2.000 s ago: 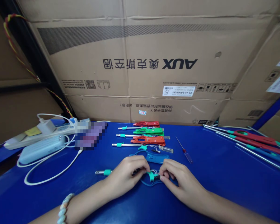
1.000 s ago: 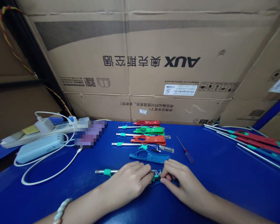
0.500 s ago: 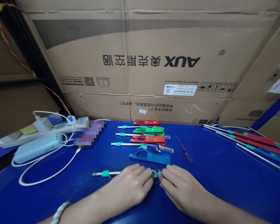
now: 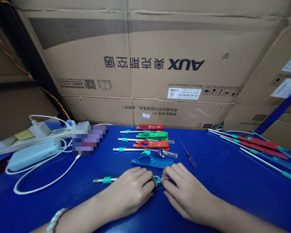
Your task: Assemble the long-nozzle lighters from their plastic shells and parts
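Note:
An opened long-neck lighter (image 4: 157, 183) lies at the front of the blue table, its metal tube (image 4: 113, 180) with a green collar (image 4: 107, 180) pointing left. My left hand (image 4: 137, 186) is closed over its middle, by a green piece. My right hand (image 4: 181, 189) pinches at the right end, beside thin white wires (image 4: 158, 177); its fingertips hide what exactly they grip. Just beyond my hands lies a blue handle half (image 4: 150, 161). Behind that are several metal tubes with wires and clear fuel tanks (image 4: 170, 153), and red, orange (image 4: 157, 144) and green (image 4: 155, 135) handle halves.
A screwdriver (image 4: 190, 158) lies right of the parts. Several closed lighters (image 4: 259, 145) lie at the far right. On the left are a light-blue power bank (image 4: 35, 153), white cables, a power strip (image 4: 60, 132) and a blurred purple object (image 4: 97, 137). A large carton (image 4: 140, 38) stands behind.
The view has shifted slightly, moving everything a little to the left. The fingers of my right hand have shifted at the lighter's right end; my left hand keeps its hold.

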Tool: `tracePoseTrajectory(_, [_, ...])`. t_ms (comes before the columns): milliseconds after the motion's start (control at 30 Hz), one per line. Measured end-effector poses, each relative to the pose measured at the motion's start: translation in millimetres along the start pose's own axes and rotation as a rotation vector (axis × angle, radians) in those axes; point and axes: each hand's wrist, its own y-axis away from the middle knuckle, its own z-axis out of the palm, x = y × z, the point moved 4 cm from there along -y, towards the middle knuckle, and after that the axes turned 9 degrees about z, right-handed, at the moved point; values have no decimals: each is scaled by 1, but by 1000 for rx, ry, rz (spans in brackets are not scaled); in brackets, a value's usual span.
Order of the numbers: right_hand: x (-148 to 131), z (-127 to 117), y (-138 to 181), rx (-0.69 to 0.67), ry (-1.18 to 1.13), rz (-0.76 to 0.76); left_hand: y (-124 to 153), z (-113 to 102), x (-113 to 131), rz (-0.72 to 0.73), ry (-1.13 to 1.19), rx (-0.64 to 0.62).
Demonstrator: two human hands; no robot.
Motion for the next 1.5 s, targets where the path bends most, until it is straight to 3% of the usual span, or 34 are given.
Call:
tracePoseTrajectory(267, [0, -15, -4, -78, -61, -105, 1, -3, -13, -83, 228, -29])
tracePoseTrajectory(467, [41, -22, -10, -11, -213, 213, 5, -2, -21, -88, 288, -19])
tracePoseTrajectory(667, [67, -12, -12, -122, -218, 317, 5, -1, -23, -120, 346, 28])
tracePoseTrajectory(867, [68, -9, -13, -132, -234, 329, 6, -4, -28, -212, 505, 92])
tracePoseTrajectory(967, [66, -15, -14, -138, -328, 329, 6, -6, -29, -221, 512, 93])
tracePoseTrajectory(1167, [59, -12, -13, -290, -476, 320, 7, -3, -31, -228, 530, 83])
tracePoseTrajectory(1500, [61, -1, -11, -330, -620, 412, 6, -2, -30, -242, 538, 96])
